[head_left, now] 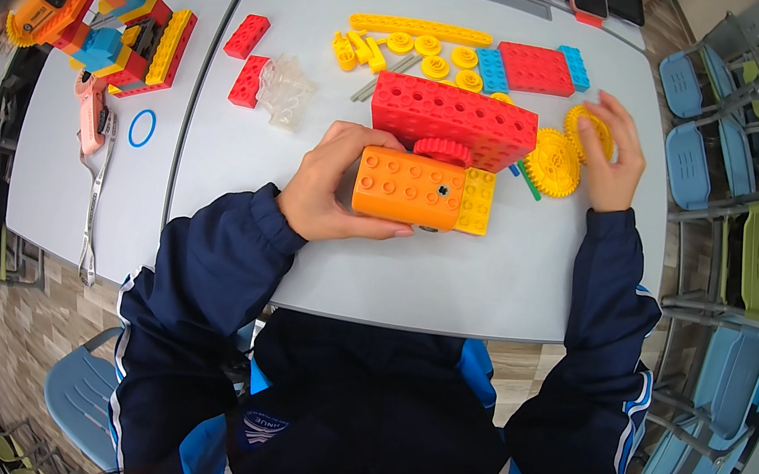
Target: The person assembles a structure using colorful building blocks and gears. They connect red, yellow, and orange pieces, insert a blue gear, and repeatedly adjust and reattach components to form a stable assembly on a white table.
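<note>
My left hand (333, 183) is wrapped around an orange motor block (408, 188) with studs on top. A yellow studded brick (476, 201) adjoins its right end. Behind it stands a long red brick with holes (451, 118), and a red gear (443, 150) sits between the two. Off to the right, my right hand (618, 162) has thumb and fingers around the edge of a yellow gear (578, 120). A larger yellow gear (552, 163) lies beside that one, close to a green rod (529, 184).
Loose red bricks (247, 36) and a crumpled clear bag (285, 91) lie left. Farther back are yellow wheels (427, 46), a yellow beam (421, 28), grey rods (385, 78) and a red plate (536, 70). A built brick model (133, 21) stands on the left table.
</note>
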The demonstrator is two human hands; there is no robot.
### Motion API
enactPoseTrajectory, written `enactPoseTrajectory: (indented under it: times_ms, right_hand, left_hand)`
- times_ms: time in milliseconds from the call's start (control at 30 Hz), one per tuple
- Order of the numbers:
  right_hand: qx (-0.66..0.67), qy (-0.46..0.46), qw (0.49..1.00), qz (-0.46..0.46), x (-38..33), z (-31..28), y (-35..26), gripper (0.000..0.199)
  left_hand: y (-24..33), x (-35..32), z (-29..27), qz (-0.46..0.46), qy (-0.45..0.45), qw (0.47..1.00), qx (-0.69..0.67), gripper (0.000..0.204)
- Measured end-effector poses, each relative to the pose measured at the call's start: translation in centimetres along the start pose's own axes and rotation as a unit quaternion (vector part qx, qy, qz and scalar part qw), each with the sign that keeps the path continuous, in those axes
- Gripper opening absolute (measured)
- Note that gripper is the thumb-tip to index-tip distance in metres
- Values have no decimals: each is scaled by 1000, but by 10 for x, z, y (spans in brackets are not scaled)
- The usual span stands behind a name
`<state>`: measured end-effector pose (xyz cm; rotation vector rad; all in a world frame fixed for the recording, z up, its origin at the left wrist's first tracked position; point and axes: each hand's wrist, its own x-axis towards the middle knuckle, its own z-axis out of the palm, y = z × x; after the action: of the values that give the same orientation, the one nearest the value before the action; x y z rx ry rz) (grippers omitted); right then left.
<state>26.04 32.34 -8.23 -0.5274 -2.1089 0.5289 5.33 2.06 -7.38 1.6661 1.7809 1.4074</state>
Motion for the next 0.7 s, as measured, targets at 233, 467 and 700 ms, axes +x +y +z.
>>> enactPoseTrajectory:
  times_ms: [233,467,700]
  right_hand:
    - [191,-64,959,201,1,-2,42,24]
    - [223,-44,970,88,10,8,47,26]
    - [153,77,979,107,71,19,129,22]
  left_hand:
    - [-1,0,0,22,5,999,23,73]
    - [-5,-1,2,17,11,1000,-2,73]
    - [-5,1,2,16,3,1000,4,73]
